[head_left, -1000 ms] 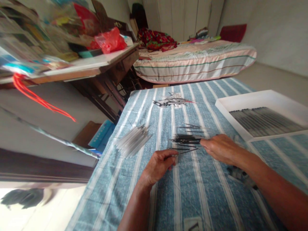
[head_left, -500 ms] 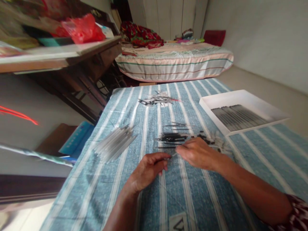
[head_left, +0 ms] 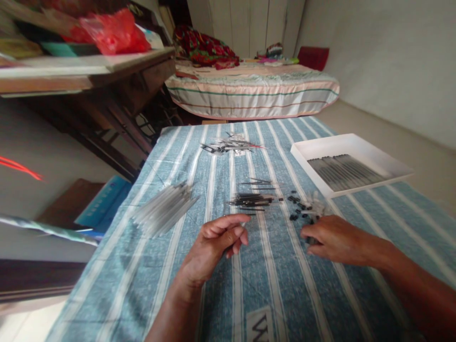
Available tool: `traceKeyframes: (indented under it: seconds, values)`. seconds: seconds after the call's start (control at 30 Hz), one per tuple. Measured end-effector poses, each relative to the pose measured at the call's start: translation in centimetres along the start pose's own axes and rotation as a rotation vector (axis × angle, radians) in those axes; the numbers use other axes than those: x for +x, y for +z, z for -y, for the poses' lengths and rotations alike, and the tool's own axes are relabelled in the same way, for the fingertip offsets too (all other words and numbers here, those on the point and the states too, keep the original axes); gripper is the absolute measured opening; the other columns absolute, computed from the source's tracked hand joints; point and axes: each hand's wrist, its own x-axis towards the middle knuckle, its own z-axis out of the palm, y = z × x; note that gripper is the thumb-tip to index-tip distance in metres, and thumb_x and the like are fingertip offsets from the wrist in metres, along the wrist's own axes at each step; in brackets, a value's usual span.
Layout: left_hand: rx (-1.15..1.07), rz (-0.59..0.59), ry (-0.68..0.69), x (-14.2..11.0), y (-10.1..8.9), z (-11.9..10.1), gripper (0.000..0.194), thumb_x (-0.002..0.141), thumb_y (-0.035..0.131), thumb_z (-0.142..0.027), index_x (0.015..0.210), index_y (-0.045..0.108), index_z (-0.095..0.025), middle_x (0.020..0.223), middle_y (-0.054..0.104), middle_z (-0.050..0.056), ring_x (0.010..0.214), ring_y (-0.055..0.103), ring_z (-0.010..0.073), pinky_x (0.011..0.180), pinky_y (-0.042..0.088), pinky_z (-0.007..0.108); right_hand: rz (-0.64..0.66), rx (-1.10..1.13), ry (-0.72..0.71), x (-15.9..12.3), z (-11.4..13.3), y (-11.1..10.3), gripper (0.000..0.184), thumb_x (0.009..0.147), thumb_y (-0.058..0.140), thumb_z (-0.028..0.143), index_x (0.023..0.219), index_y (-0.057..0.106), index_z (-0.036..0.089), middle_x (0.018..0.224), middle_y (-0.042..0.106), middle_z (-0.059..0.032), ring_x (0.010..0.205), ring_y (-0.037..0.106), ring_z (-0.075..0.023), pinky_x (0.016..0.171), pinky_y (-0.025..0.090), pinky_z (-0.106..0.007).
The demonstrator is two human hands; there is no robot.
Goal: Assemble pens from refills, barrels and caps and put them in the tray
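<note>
L hand (head_left: 217,241) pinches sm. pale item (head_left: 245,223) nr blk rods (head_left: 251,200); R hand (head_left: 337,241) by blk bits (head_left: 294,217) on table (head_left: 288,294), grip unclear.

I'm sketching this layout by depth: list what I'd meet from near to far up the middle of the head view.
Printed letter, left hand, black rods, mixed pile, bed, pale doors.

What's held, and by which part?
Left hand pinches a small pale piece, grip spot unclear. Right hand, by the small black parts: cannot tell.
</note>
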Motion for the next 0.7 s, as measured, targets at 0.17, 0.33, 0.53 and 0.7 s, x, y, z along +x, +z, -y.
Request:
traceKeyframes:
  seconds: [0.17,0.33,0.53,0.7]
  values:
    - [0.039,0.042,-0.044,0.1,0.2,0.2,0.025,0.077,0.066,-0.030,0.099,0.068,-0.017,0.065,0.064,0.001,0.048,0.047,0.0066,0.043,0.030,0.019,-0.032,-0.015,0.112,0.2,-0.3,0.7,0.015,0.082,0.051,0.022,0.077,0.065,0.019,0.072,0.069,-0.0053,0.067,0.064,-0.0192,0.056,0.028,-0.025]
    - [0.066,0.083,-0.073,0.2,0.5,0.5,0.028,0.077,0.066,-0.033,0.100,0.068,-0.017,0.065,0.064,0.001,0.048,0.047,0.0071,0.043,0.029,0.019,-0.024,0.031,0.103,0.9,-0.7,1.0,0.015,0.078,0.053,0.018,0.068,0.065,0.019,0.067,0.067,-0.0028,0.065,0.061,-0.0166,0.057,0.030,-0.024]
    - [0.089,0.128,-0.124,0.2,1.0,0.7,0.026,0.077,0.064,-0.028,0.101,0.067,-0.018,0.065,0.064,0.000,0.048,0.047,0.0064,0.044,0.029,0.019,-0.298,0.371,-0.061,1.8,1.1,0.3,0.016,0.078,0.050,0.015,0.068,0.063,0.016,0.062,0.060,0.0009,0.057,0.052,-0.0100,0.056,0.035,-0.021]
    - [0.127,0.177,-0.150,0.1,1.1,0.8,0.024,0.077,0.063,-0.028,0.098,0.066,-0.016,0.066,0.064,0.001,0.047,0.047,0.0061,0.043,0.027,0.019,-0.351,0.804,-0.216,3.5,3.2,0.1,0.012,0.078,0.060,0.022,0.071,0.064,0.014,0.060,0.060,0.0013,0.053,0.053,-0.0085,0.052,0.040,-0.018]
